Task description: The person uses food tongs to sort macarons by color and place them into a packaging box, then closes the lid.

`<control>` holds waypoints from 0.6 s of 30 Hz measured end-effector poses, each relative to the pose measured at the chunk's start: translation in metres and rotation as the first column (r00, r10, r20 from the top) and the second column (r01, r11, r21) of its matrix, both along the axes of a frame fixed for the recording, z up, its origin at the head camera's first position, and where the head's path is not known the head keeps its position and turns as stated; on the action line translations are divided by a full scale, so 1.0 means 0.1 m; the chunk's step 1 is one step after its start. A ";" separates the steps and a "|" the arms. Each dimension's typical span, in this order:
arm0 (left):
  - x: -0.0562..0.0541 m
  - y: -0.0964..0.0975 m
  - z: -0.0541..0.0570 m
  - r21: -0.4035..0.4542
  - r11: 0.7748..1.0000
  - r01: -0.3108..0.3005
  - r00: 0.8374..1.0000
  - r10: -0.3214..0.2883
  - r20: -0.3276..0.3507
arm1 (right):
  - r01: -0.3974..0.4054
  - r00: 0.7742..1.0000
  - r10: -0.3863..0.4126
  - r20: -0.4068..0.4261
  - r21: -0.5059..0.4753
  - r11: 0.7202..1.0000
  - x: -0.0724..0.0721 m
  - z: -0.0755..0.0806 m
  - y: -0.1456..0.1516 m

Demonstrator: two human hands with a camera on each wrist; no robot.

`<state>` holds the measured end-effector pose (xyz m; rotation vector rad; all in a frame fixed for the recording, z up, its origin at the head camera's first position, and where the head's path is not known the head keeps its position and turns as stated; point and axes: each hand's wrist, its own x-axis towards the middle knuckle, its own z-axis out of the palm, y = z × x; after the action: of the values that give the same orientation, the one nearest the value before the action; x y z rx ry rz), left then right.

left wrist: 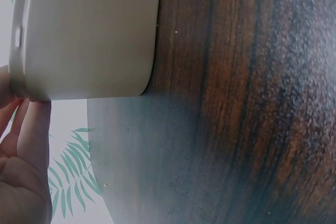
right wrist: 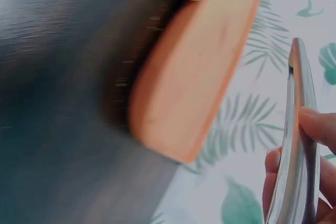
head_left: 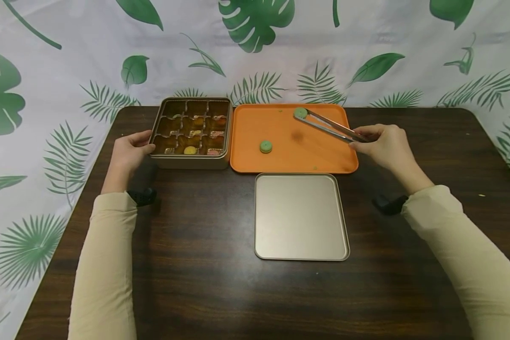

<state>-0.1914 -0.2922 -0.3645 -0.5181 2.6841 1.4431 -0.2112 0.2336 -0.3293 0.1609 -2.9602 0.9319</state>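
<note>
My left hand (head_left: 129,153) holds the left side of a gold-coloured tin box (head_left: 191,163), fingers and thumb at its rim. In the left wrist view the fingers (left wrist: 34,135) touch the tin's wall near a corner. Inside is a divided insert with several compartments; a yellow macaron (head_left: 190,150) and a pink one (head_left: 214,152) show in the front row. My right hand (head_left: 384,144) grips metal tongs (head_left: 323,129), whose tips pinch a green macaron (head_left: 300,113) over the back of an orange tray (head_left: 248,123). Another green macaron (head_left: 265,147) lies on that tray.
A square, gold-coloured lid (head_left: 299,217) lies on the dark wooden table (head_left: 204,264), just in front of the tray. The tin stands against the tray's left edge. Behind the table hangs a white sheet (head_left: 297,52) with green leaves.
</note>
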 end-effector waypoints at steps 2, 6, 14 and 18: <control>0.00 0.00 0.00 0.001 1.000 0.000 1.000 0.000 0.001 | -0.006 1.000 0.006 -0.005 -0.015 1.000 -0.02 0.06 -0.06; 0.00 0.00 0.00 0.001 1.000 -0.002 1.000 0.002 0.000 | -0.025 1.000 0.026 0.004 -0.035 0.999 -0.06 0.20 -0.23; 0.00 0.00 0.00 -0.004 1.000 0.000 1.000 0.000 -0.011 | -0.066 0.995 0.073 0.069 -0.104 0.992 -0.14 0.35 -0.69; 0.01 0.01 0.01 -0.003 1.000 0.000 1.000 -0.001 -0.014 | -0.102 0.990 0.113 0.078 -0.133 0.986 -0.18 0.38 -0.93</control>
<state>-0.1905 -0.2917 -0.3636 -0.5094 2.6975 1.4481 -0.2291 0.1404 -0.2910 0.2871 -2.9816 1.1684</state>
